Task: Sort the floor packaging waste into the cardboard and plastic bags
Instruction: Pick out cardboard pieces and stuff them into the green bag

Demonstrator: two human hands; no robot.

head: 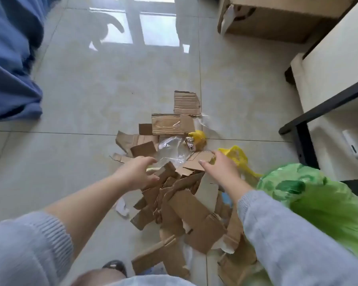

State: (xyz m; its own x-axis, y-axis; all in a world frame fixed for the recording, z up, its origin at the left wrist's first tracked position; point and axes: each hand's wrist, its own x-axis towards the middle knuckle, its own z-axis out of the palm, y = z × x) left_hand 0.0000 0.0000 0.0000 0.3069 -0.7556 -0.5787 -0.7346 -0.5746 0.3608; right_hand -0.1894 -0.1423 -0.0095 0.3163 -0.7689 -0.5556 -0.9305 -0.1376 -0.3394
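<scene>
A heap of torn brown cardboard pieces [186, 207] lies on the tiled floor in front of me. Clear plastic film [172, 149] and crumpled yellow plastic [198, 137] lie just beyond it, and a yellow plastic bag [237, 156] sits to the right. My left hand [136, 172] hovers over the heap's far left side with fingers spread and nothing in it. My right hand [219, 166] rests on a cardboard piece [201, 159] at the heap's far edge, with the fingers curled over it. A green plastic bag [310, 195] stands open at the right.
Flat cardboard sheets [186, 103] lie further out on the floor. A big cardboard box [277, 15] stands at the back right. A table with a black frame [318, 110] is at the right, blue fabric [10, 58] at the left. A white scrap [122, 207] lies beside the heap.
</scene>
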